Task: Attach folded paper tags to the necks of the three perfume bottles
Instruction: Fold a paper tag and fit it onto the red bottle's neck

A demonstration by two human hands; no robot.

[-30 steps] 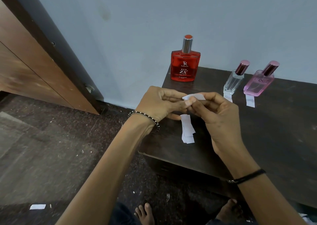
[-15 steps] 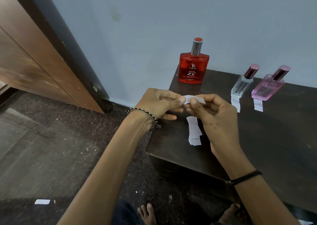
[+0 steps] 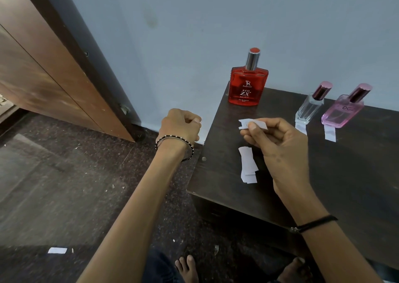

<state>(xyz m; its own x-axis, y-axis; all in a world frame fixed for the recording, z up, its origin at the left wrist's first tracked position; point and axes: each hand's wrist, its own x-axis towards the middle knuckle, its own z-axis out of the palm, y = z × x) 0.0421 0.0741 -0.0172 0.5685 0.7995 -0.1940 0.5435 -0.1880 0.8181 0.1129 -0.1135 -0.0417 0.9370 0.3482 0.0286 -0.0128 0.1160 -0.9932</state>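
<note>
Paper tag (image 3: pixel 252 123), small and white, is pinched between the thumb and fingers (image 3: pixel 253 130) of the right hand (image 3: pixel 280 151) just right of centre frame, above the dark counter (image 3: pixel 345 175). The left hand (image 3: pixel 181 125) is held left of centre, off the counter's left edge, its fingers curled into a fist with nothing seen in it. A pile of paper strips (image 3: pixel 248 164) lies on the counter just below the held tag. In the upper right three bottles are stood: a red bottle (image 3: pixel 248 86) by the wall, a clear bottle (image 3: pixel 308 108) further right, and a pink bottle (image 3: pixel 341 112) just beside that. A white strip (image 3: pixel 301 127) is seen at the clear bottle's base and a second strip (image 3: pixel 330 133) at the pink one's; whether these are fixed to the necks cannot be told.
</note>
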